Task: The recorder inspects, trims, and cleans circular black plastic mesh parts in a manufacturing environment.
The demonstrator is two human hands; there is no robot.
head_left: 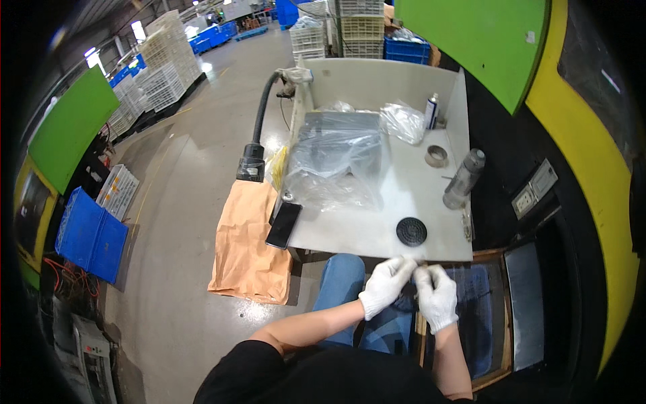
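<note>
My left hand [383,287] and my right hand [437,295], both in white knit gloves, meet just off the front edge of the grey worktable [356,232]. The fingertips of each are pinched together, nearly touching the other hand's. Whatever lies between them is too small and covered to make out. A black round ridged disc [411,231] rests on the tabletop just beyond my fingers. Farther back, a dark flat slab under clear plastic film [336,151] takes up the table's left half.
A phone [283,225] lies at the left front corner, above a brown paper bag [250,242] and a black hose [254,128]. On the right are a tape roll [436,156], a clear bottle [464,179] and a spray can [431,111]. A wood-framed bin [506,316] stands below right.
</note>
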